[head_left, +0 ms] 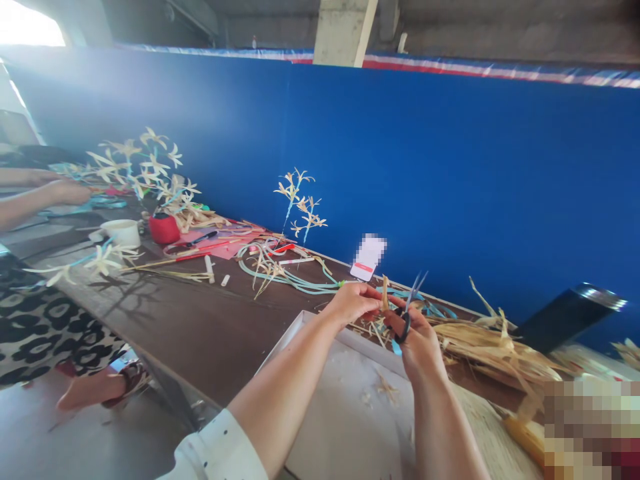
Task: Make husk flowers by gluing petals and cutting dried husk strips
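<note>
My left hand (354, 303) pinches a small strip of dried corn husk (385, 293), which stands upright between the fingers. Close beside it, my right hand (416, 333) has its fingers through the dark handles of a pair of scissors (413, 288). The blades point up and away and look slightly parted; they stand apart from the strip. Some of my right fingers also come near the strip's lower end, and I cannot tell whether they touch it. Below both hands lies a shallow white box lid (300, 327) with husk scraps (385, 387) in it.
Dried husks (480, 347) and a black bottle (565, 320) lie to the right. A phone (369, 257) leans near the blue partition (450, 167). Husk flowers (300, 193), pale blue tubing (280, 283) and a white cup (123, 233) are farther left, near another person's hands (70, 191).
</note>
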`<state>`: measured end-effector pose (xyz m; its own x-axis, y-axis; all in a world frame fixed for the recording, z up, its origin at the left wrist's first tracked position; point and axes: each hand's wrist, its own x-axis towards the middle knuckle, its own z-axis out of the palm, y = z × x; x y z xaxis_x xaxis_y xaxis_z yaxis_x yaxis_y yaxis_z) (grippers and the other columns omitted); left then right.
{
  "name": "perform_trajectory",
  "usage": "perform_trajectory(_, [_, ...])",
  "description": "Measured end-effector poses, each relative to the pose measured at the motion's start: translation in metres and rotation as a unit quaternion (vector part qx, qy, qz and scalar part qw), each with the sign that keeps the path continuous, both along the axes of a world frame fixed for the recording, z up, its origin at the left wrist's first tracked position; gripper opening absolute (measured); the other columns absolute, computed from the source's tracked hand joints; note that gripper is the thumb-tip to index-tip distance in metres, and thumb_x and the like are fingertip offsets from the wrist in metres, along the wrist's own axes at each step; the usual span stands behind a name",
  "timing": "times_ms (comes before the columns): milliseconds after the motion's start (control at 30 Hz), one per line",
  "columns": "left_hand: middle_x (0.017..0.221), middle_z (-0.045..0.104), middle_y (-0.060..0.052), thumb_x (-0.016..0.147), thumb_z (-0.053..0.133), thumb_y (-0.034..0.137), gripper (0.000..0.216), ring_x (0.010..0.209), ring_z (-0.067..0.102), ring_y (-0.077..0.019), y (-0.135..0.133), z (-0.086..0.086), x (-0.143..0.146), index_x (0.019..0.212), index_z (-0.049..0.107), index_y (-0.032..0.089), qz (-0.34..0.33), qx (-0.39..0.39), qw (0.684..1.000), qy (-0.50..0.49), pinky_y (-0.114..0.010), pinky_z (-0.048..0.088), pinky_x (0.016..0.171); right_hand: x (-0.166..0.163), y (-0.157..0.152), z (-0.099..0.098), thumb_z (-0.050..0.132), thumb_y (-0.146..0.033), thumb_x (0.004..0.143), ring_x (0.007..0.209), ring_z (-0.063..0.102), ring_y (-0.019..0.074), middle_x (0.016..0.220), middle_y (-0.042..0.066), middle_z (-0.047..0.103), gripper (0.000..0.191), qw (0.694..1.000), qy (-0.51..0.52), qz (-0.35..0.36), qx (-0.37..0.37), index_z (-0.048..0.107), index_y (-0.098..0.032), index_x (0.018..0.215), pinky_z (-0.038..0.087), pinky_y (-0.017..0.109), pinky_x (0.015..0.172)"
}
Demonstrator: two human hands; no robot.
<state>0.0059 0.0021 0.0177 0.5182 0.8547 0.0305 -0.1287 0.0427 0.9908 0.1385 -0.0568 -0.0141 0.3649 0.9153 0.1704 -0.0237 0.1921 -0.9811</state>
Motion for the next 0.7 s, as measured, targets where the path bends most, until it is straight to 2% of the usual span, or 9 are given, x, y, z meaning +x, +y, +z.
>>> perform_trajectory(167, [0.07,0.062,-0.005,0.067,0.064,0.015,0.01,0.062,0.059,-0.0103,-0.0001,-0.0036,0.0029,0.075,0.06,0.011,0.0,-0.027,0.999,-0.046,-0.024,0.052,0.058,0.0008,0.0014,-0.0015,0.074,-0.034,0.06,0.052,0.048,0.011,0.069,0.0,0.061,0.06,1.0,0.012,0.002,0.004,0.056,-0.021,0.116,0.031,0.023,0.047])
perform_trajectory(300, [0.067,0.062,-0.004,0.069,0.064,0.017,0.01,0.061,0.06,-0.0104,0.0016,-0.0053,0.0052,0.074,0.06,0.01,-0.004,-0.025,0.998,-0.059,-0.026,0.053,0.06,0.001,0.0013,-0.0024,0.074,-0.034,0.06,0.052,0.048,0.0108,0.069,-0.001,0.062,0.058,1.0,0.011,0.002,0.008,0.057,-0.021,0.114,0.03,0.023,0.047])
perform_trajectory(567, [0.061,0.062,-0.002,0.07,0.062,0.011,0.004,0.056,0.059,-0.0094,0.004,-0.005,0.0098,0.073,0.06,0.01,0.034,-0.011,0.999,-0.029,-0.025,0.053,0.06,-0.0019,0.0015,0.0001,0.075,-0.033,0.058,0.051,0.046,0.0106,0.064,-0.002,0.059,0.055,1.0,0.021,-0.005,-0.006,0.06,-0.021,0.109,0.027,0.022,0.045])
perform_trajectory(700, [0.058,0.061,-0.002,0.071,0.059,0.013,0.003,0.052,0.057,-0.0081,0.0066,-0.0018,0.0074,0.073,0.06,0.01,0.104,0.01,0.994,-0.033,-0.021,0.05,0.056,-0.0027,0.0001,0.0006,0.074,-0.035,0.06,0.054,0.048,0.0119,0.067,0.0,0.06,0.054,0.999,0.001,0.028,-0.031,0.06,-0.022,0.11,0.027,0.022,0.044])
